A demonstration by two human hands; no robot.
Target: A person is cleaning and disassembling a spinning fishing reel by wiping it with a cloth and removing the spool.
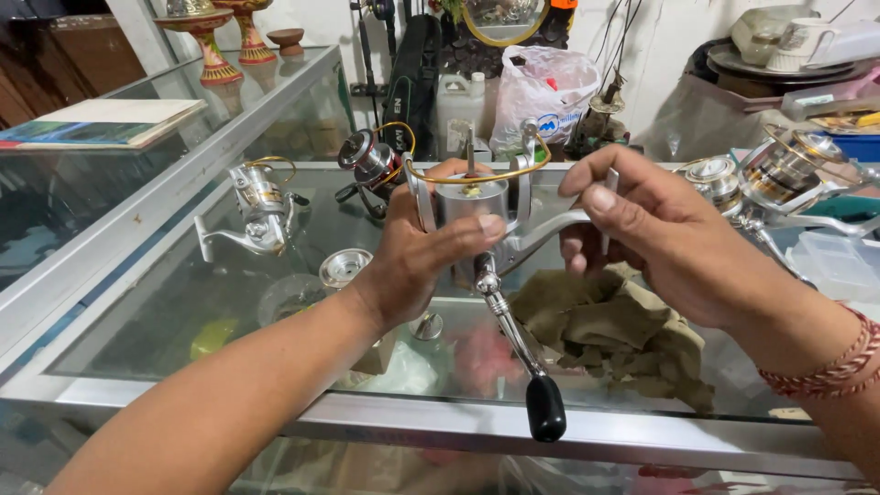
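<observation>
- Head view, hidden parts: left hand (417, 252) wraps the back of the silver reel (477, 206), so the reel's body under the palm cannot be seen; right hand (655, 234) covers the reel's foot, and its lower fingers curl out of sight behind the stem
- Right forearm is cut off by the picture's edge just past a red braided bracelet (839, 367)
- Clutter at the far edge of the glass counter (165, 302) is hard to tell apart; a white plastic bag (541, 92) stands out there
- Reel is held above the counter's middle, over a crumpled olive cloth (614, 325)
- Reel looks bare: plain silver rotor with a thin shaft standing up from its top, no spool on it, gold bail wire arching over it, crank handle with a black knob (545, 408) hanging toward the near edge
- Left fingers are closed around the rotor, thumb across its front; right fingers pinch the stem
- Loose spool (344, 268) lies on the glass left of the hands; a second reel (261, 206) sits near the left edge, more reels (779, 174) at the right
</observation>
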